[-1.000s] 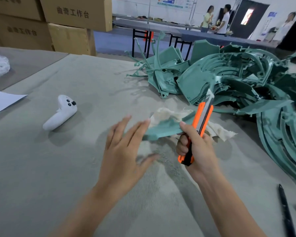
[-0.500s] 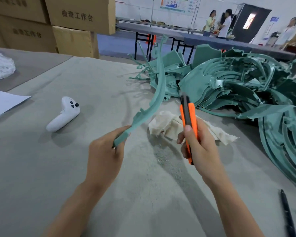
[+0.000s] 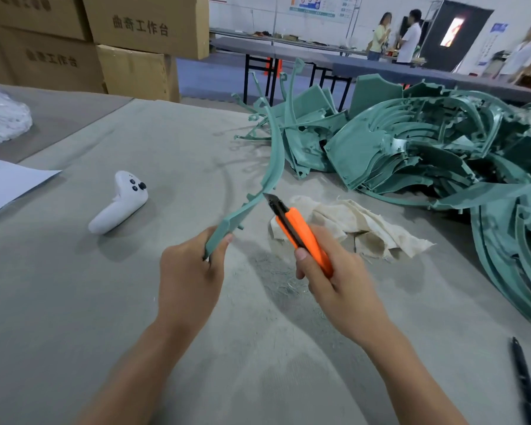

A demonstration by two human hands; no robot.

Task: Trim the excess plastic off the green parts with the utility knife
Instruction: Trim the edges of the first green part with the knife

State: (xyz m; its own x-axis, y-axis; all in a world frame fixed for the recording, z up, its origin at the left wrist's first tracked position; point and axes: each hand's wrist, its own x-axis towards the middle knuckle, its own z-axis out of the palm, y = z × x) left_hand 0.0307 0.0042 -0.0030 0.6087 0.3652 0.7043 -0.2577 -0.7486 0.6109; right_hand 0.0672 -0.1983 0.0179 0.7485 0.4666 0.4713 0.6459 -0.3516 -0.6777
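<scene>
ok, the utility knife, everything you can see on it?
The utility knife has an orange, plastic-looking body with a black strip and a short blade extended. The right hand grips its rear half. It points up and left, tip at the edge of the curved green part that the left hand holds; contact unclear.

Green parts pile (image 3: 365,148) runs off the right edge, black pen (image 3: 523,381) gets clipped at the bottom, background people (image 3: 410,38) are blurry.
</scene>
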